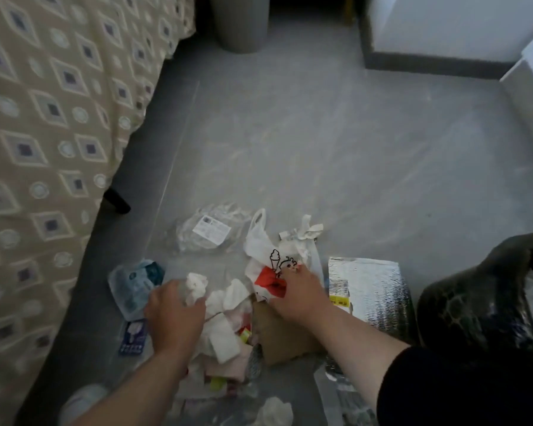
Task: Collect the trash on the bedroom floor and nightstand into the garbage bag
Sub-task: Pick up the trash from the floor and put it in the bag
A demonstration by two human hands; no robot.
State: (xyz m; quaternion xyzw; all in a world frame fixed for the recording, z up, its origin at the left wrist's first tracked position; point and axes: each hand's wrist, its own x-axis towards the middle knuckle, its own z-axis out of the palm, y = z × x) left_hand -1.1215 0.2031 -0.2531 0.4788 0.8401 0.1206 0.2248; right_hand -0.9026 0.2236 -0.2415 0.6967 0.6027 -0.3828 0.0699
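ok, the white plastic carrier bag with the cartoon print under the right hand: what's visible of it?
The white plastic carrier bag is crumpled film, lying in the pile on the grey floor. It bears a black line drawing of an ice-cream cone and a cartoon figure, plus a red patch. One loop handle points away from the person. The right hand lies on its near part, fingers bent onto the print; a grip cannot be confirmed. A brown cardboard piece borders its near edge.
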